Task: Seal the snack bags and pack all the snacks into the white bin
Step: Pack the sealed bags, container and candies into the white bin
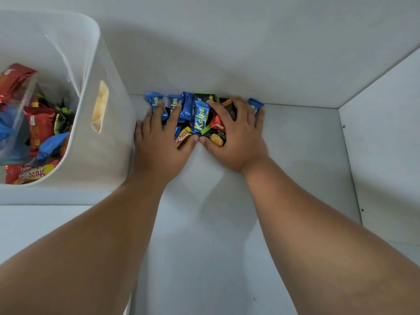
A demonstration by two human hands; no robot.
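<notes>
A pile of small wrapped snacks [201, 114], blue, red, yellow and black-green, lies on the white surface against the back wall. My left hand [159, 142] lies over the pile's left part, its spread fingers on the blue packs. My right hand [236, 133] covers the right part, fingers spread over the dark and red packs and the little finger beside a blue pack [255, 104]. The two thumbs meet at the pile's near edge. To the left stands the white bin [109, 155], which holds several snacks [41, 128] and a clear bag [20, 103].
The bin's side has a cut-out handle [100, 105] facing the pile. A white back wall [227, 64] and a white right side wall [381, 155] close in the corner. My left hand's outer edge is close to the bin's wall.
</notes>
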